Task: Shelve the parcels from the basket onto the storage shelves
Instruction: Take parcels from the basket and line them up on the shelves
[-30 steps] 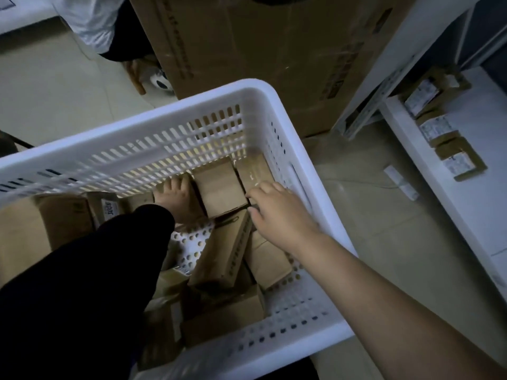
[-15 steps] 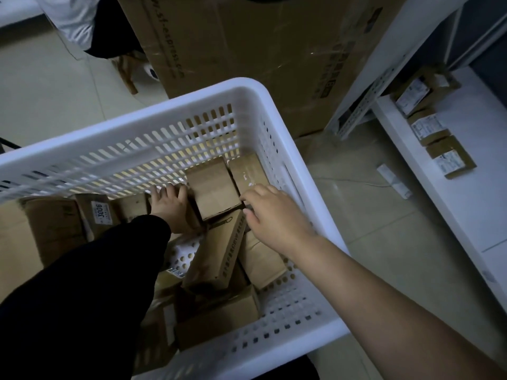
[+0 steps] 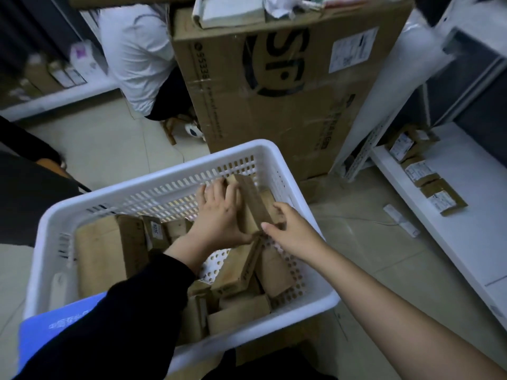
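Parcel (image 3: 251,204) between both hands (image 3: 219,216) (image 3: 295,233)

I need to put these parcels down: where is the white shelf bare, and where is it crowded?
The shelf is bare nearer you, past the last labelled parcel; its far end, by the perforated post, is crowded with parcels.

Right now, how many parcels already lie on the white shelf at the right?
3, in a row on the shelf: far parcel, middle parcel, near parcel. Others may be hidden deeper on it.
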